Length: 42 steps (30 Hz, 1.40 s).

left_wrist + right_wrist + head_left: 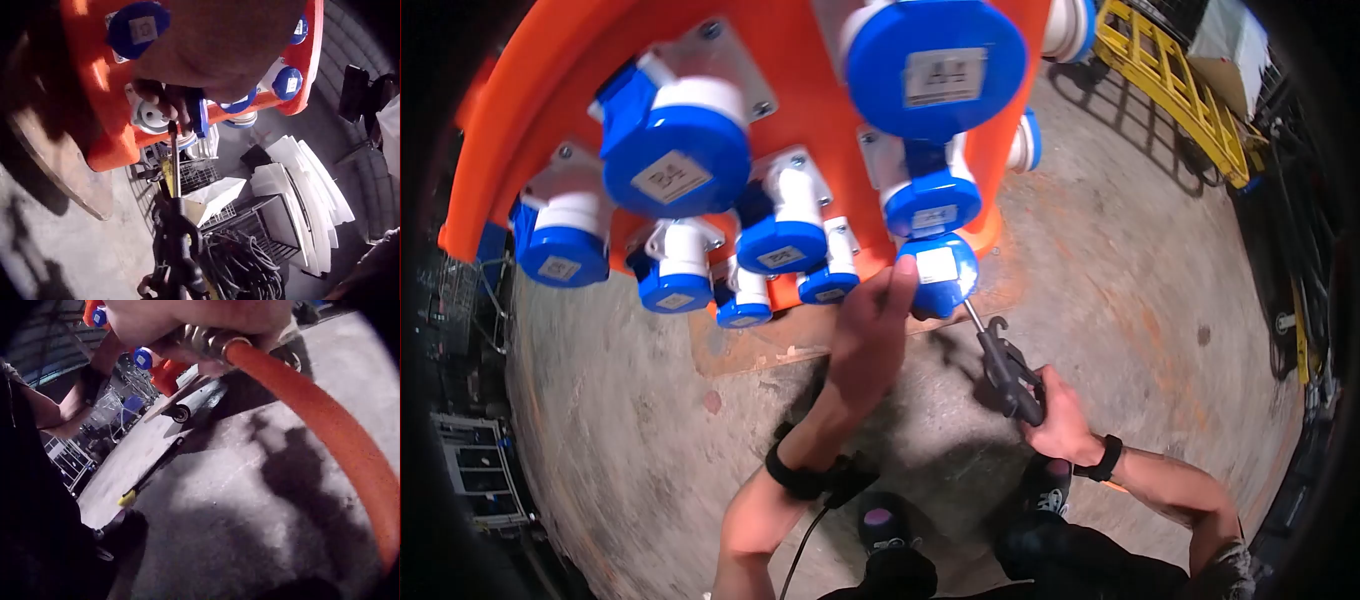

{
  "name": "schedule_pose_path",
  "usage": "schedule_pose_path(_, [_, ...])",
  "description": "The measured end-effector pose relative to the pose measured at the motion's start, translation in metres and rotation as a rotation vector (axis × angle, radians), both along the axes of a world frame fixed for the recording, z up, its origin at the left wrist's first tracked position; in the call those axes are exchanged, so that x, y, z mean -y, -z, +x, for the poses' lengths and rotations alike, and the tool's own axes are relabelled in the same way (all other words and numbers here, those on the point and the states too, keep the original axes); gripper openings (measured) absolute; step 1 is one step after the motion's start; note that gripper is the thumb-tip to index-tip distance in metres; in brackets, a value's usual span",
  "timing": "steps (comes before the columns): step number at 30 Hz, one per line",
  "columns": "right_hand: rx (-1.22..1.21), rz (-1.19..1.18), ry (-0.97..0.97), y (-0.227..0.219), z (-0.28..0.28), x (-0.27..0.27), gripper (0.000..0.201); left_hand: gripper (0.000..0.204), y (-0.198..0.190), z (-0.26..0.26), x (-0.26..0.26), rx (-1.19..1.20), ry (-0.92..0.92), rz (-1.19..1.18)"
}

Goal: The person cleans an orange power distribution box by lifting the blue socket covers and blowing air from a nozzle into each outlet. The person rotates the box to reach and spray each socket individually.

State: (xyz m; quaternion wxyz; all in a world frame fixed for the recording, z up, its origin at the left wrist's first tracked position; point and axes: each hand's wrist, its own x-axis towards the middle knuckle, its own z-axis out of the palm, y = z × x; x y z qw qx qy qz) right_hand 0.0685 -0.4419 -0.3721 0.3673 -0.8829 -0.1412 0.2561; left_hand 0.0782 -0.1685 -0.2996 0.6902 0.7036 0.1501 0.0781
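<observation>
My left hand (868,345) holds the raised blue lid (941,277) of a socket on the orange housing (800,60), thumb against its labelled face. In the left wrist view, fingertips of that hand (219,47) lie by the grey socket face (149,117), with the lid (200,119) beside it. My right hand (1060,415) grips a black blow gun (1007,378); its thin metal nozzle (175,169) points at the socket, tip close to the fingers. An orange hose (312,412) runs from a metal coupling under the right hand (187,319).
Several other blue-capped sockets (677,165) hang around the housing. A yellow ladder-like frame (1180,90) lies at the upper right. White panels (306,194) and coiled black cables (240,265) stand beyond. On the concrete floor (1160,300) are my feet and a wooden board under the housing.
</observation>
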Motion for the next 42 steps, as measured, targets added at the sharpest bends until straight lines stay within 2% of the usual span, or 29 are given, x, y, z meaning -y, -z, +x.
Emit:
schedule_pose_path(1, [-0.011,0.023,-0.009,0.001,0.000,-0.002,0.045,0.051,-0.006,0.001,0.000,-0.046,-0.024,-0.055])
schedule_pose_path(3, [-0.016,0.037,0.001,0.000,-0.002,-0.003,0.045,0.050,-0.028,-0.001,-0.003,-0.085,0.054,-0.103])
schedule_pose_path(5, [-0.073,0.020,-0.061,0.001,-0.002,-0.003,0.046,0.047,-0.041,0.002,-0.002,-0.277,-0.006,-0.287])
schedule_pose_path(6, [-0.035,0.066,-0.037,0.004,-0.003,-0.002,0.042,0.044,-0.048,0.003,0.001,-0.279,-0.026,-0.314])
schedule_pose_path(7, [-0.041,0.071,-0.009,0.004,-0.002,0.000,0.042,0.044,-0.047,0.003,0.000,-0.290,0.000,-0.306])
schedule_pose_path(9, [-0.050,0.059,-0.041,0.001,0.001,0.006,0.043,0.041,-0.041,0.003,-0.005,-0.162,0.039,-0.317])
schedule_pose_path(18, [-0.073,0.044,-0.032,0.005,-0.005,0.014,0.042,0.037,-0.033,0.003,-0.009,-0.173,0.001,-0.279])
schedule_pose_path(23, [-0.078,0.004,-0.085,0.001,0.000,0.006,0.041,0.037,-0.023,-0.002,-0.017,-0.165,0.068,-0.209])
schedule_pose_path(27, [-0.033,0.016,-0.143,-0.001,0.004,0.002,0.042,0.042,-0.035,-0.004,0.000,-0.210,0.064,-0.162])
schedule_pose_path(29, [-0.025,0.026,-0.181,-0.004,0.008,-0.002,0.043,0.045,-0.036,-0.006,-0.002,-0.263,0.049,-0.226])
schedule_pose_path(31, [0.006,-0.001,-0.144,-0.009,0.010,-0.006,0.043,0.047,-0.037,-0.007,0.003,-0.241,0.090,-0.144])
schedule_pose_path(33, [0.012,0.002,-0.144,-0.009,0.013,-0.005,0.044,0.042,-0.018,-0.008,-0.002,-0.216,0.077,-0.156])
schedule_pose_path(36, [0.035,-0.045,-0.119,-0.001,0.015,0.006,0.045,0.025,0.001,-0.008,-0.009,-0.181,0.164,0.006])
schedule_pose_path(39, [0.115,-0.063,-0.069,0.013,0.012,0.022,0.044,0.026,0.017,-0.012,-0.011,-0.062,0.167,0.042])
schedule_pose_path(40, [0.098,-0.066,-0.059,0.011,0.013,0.023,0.044,0.033,0.014,-0.013,-0.009,-0.080,0.137,0.065])
schedule_pose_path(42, [0.135,-0.076,-0.049,0.015,0.013,0.028,0.041,0.039,0.027,-0.012,-0.006,-0.046,0.088,-0.043])
